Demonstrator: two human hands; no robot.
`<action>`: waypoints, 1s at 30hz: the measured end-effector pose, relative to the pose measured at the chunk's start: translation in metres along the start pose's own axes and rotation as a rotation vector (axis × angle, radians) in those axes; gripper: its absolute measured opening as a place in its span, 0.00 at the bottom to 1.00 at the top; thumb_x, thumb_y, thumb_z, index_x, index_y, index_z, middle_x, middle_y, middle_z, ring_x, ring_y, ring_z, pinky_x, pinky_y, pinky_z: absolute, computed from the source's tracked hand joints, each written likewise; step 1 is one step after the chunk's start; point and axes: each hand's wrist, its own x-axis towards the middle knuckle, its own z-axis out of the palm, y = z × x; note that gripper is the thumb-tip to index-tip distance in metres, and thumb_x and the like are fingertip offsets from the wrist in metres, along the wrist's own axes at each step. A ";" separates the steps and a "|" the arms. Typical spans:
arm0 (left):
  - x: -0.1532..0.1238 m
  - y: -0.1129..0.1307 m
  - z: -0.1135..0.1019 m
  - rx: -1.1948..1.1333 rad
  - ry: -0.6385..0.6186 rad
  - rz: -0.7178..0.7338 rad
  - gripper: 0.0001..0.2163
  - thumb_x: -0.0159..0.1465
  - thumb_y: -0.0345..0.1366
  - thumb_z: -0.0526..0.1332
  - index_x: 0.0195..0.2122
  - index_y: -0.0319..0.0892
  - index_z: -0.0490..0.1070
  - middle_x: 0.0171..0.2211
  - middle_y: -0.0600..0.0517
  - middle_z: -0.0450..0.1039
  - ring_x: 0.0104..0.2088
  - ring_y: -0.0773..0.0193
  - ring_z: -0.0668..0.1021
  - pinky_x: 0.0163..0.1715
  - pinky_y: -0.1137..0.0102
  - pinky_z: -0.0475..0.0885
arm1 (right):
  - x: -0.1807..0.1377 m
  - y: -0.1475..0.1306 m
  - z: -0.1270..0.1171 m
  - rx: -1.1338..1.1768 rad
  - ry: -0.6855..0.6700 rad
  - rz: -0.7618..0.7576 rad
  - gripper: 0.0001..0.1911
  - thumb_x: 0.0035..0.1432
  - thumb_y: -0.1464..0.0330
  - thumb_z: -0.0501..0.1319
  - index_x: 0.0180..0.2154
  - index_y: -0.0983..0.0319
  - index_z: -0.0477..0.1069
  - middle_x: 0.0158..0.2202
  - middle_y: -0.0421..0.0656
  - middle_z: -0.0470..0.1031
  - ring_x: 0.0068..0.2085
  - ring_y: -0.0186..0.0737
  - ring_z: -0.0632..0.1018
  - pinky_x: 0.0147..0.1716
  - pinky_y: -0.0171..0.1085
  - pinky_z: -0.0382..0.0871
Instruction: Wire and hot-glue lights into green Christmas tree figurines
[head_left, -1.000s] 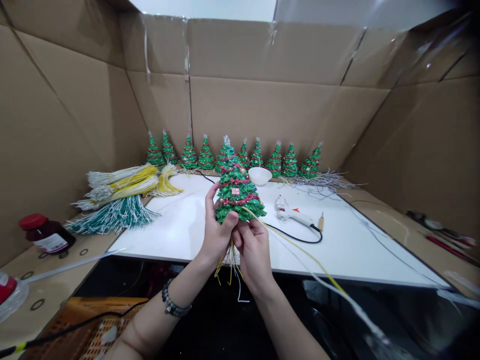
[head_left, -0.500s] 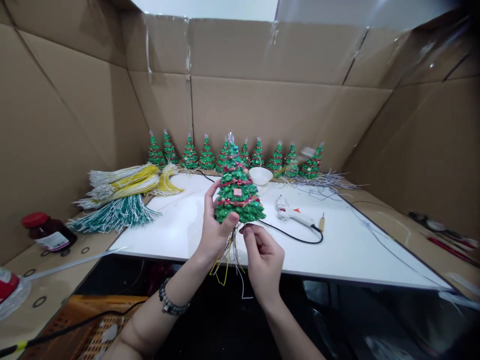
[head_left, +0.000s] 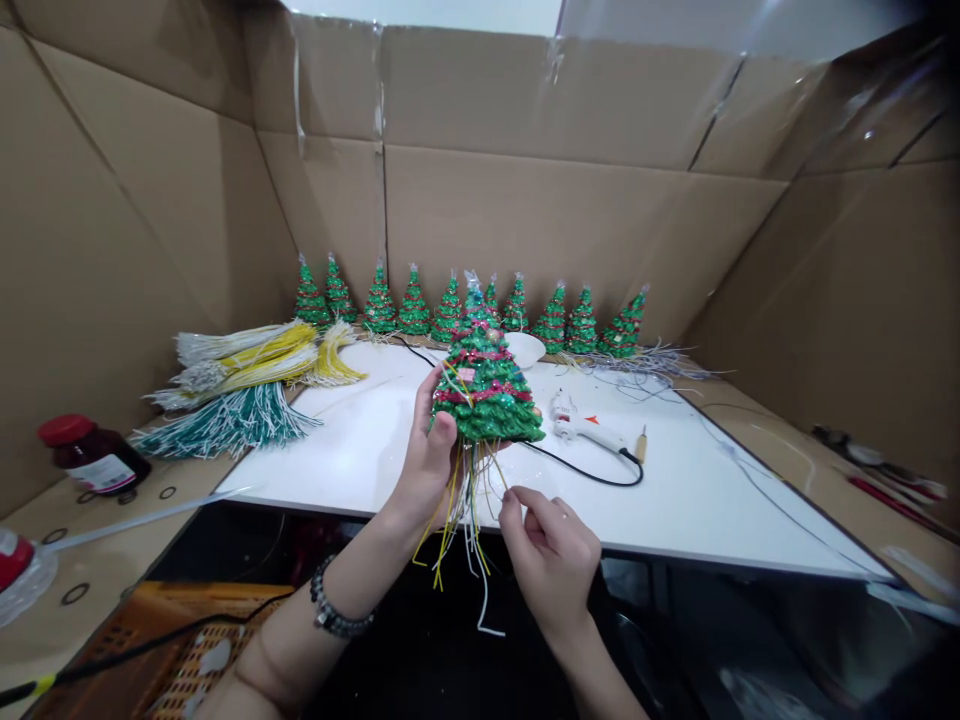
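My left hand (head_left: pixel 429 455) holds up a small green Christmas tree ornament (head_left: pixel 491 385) with red garlands, a pink square and a clear star tip. The hand grips it from the left, with the thumb at its lower edge and the other fingers mostly hidden behind. Thin yellow, white and dark wires (head_left: pixel 469 510) hang from the tree's underside. Below and right of the tree, my right hand (head_left: pixel 551 545) is closed, thumb and forefinger pinching the end of one thin wire. A short yellow-and-white wire (head_left: pixel 456 382) shows against the tree's left side.
Several similar trees (head_left: pixel 379 303) line the back cardboard wall. Bundled wires (head_left: pixel 247 375) lie at left, near a red-lidded jar (head_left: pixel 94 455). A glue gun (head_left: pixel 589 430), its black cord and a white bowl (head_left: pixel 525 350) sit on the white board. An orange basket (head_left: pixel 180 640) is at lower left.
My right hand has moved down and right from the tree's base, drawing a wire outward. The tree has turned slightly, its pink square shifting left, and more of the hanging wires show.
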 end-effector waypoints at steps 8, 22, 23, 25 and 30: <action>-0.005 0.003 0.005 0.008 -0.042 0.006 0.43 0.50 0.61 0.69 0.64 0.55 0.56 0.64 0.43 0.65 0.57 0.43 0.76 0.52 0.48 0.76 | -0.005 0.009 -0.004 -0.217 -0.130 -0.135 0.08 0.63 0.73 0.58 0.31 0.61 0.73 0.18 0.37 0.73 0.16 0.34 0.70 0.22 0.36 0.63; -0.001 0.000 0.002 0.037 -0.022 0.066 0.42 0.50 0.60 0.70 0.62 0.52 0.57 0.62 0.42 0.67 0.58 0.42 0.75 0.52 0.50 0.76 | -0.014 0.018 -0.009 -0.188 -0.263 -0.078 0.09 0.64 0.69 0.58 0.38 0.61 0.78 0.18 0.37 0.72 0.18 0.36 0.71 0.22 0.36 0.64; -0.001 0.000 0.003 0.045 -0.022 0.077 0.42 0.50 0.60 0.70 0.62 0.52 0.57 0.62 0.41 0.67 0.58 0.42 0.75 0.53 0.50 0.76 | -0.013 0.022 -0.010 -0.193 -0.248 -0.054 0.10 0.64 0.68 0.58 0.40 0.62 0.78 0.18 0.37 0.72 0.18 0.36 0.71 0.23 0.36 0.64; 0.000 0.000 0.003 0.052 -0.017 0.089 0.43 0.50 0.59 0.71 0.62 0.51 0.56 0.60 0.40 0.69 0.57 0.42 0.76 0.53 0.50 0.76 | -0.006 0.037 -0.015 -0.238 -0.172 -0.017 0.11 0.63 0.68 0.58 0.42 0.62 0.79 0.20 0.38 0.72 0.21 0.37 0.73 0.25 0.36 0.65; 0.007 0.001 0.001 0.065 0.048 0.007 0.44 0.49 0.55 0.74 0.62 0.48 0.55 0.57 0.39 0.71 0.53 0.44 0.79 0.51 0.51 0.77 | 0.037 0.107 -0.026 -0.557 -0.274 0.080 0.18 0.60 0.69 0.55 0.48 0.63 0.77 0.41 0.49 0.81 0.40 0.51 0.78 0.39 0.44 0.69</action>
